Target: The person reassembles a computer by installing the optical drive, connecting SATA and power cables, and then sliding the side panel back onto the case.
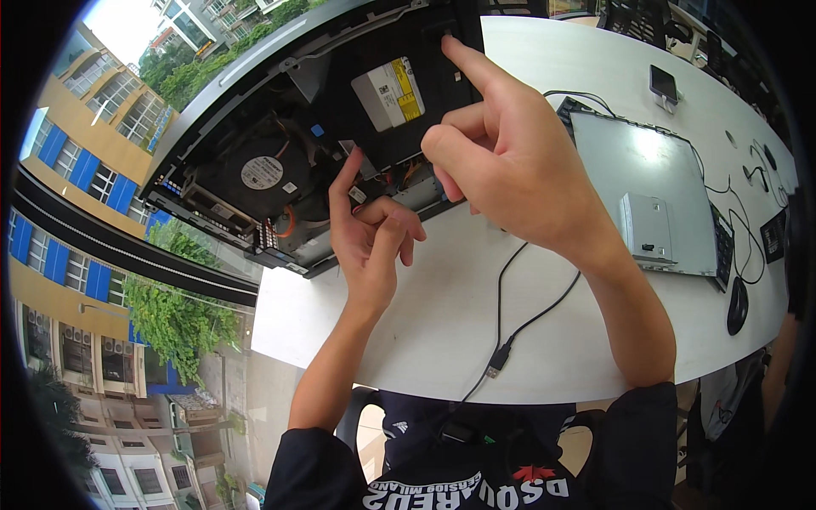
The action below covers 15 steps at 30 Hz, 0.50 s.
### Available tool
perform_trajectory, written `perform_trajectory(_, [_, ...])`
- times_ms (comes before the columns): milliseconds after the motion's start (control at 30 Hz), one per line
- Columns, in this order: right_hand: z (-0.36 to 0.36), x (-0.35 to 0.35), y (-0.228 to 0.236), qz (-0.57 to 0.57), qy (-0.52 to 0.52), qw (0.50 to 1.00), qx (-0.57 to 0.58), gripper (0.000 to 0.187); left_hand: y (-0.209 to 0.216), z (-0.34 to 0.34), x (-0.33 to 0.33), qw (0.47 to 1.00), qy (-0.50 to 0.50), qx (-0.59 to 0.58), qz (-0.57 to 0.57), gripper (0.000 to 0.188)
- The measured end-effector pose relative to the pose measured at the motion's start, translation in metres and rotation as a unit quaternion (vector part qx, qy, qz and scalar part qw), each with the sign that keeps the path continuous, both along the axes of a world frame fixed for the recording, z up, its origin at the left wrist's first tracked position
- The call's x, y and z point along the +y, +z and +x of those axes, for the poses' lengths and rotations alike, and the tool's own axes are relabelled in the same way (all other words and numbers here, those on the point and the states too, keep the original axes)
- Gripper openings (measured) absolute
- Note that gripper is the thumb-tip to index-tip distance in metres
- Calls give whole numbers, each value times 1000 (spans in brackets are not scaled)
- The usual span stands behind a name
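An opened desktop computer case (314, 144) stands on the table in front of me, its inside turned toward me. My left hand (367, 238) holds nothing; its index finger reaches up to a small silver metal tab (361, 160) while its other fingers curl loosely. My right hand (518, 153) is empty too, its index fingertip at the upper right part of the black drive bay and the rest of its fingers bent. A disc drive with a white and yellow label (388, 93) lies between the two hands. Left of it sits a round black fan (263, 172).
A silver metal side panel (637, 161) lies on a black keyboard (722, 246) at the right. Near it are a black mouse (738, 308) and a phone (663, 83). A USB cable (499, 360) runs across the white table (442, 340). A window frame (127, 242) borders the left.
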State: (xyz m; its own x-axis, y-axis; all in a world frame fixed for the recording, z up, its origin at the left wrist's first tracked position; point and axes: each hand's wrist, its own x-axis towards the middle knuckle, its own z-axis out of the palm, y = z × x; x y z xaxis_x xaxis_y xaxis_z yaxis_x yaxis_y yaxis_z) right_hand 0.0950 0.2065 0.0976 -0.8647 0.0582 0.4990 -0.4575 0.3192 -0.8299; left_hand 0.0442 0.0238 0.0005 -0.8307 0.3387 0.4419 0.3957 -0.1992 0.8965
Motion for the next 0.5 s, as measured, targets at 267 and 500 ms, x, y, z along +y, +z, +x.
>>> perform_trajectory(267, [1, 3, 1, -30, 11, 999, 1, 77, 0, 0, 3, 1000, 5, 4, 2, 75])
perform_trajectory(500, [1, 1, 1, -44, 16, 999, -8, 78, 0, 0, 0, 1000, 5, 1, 5, 75])
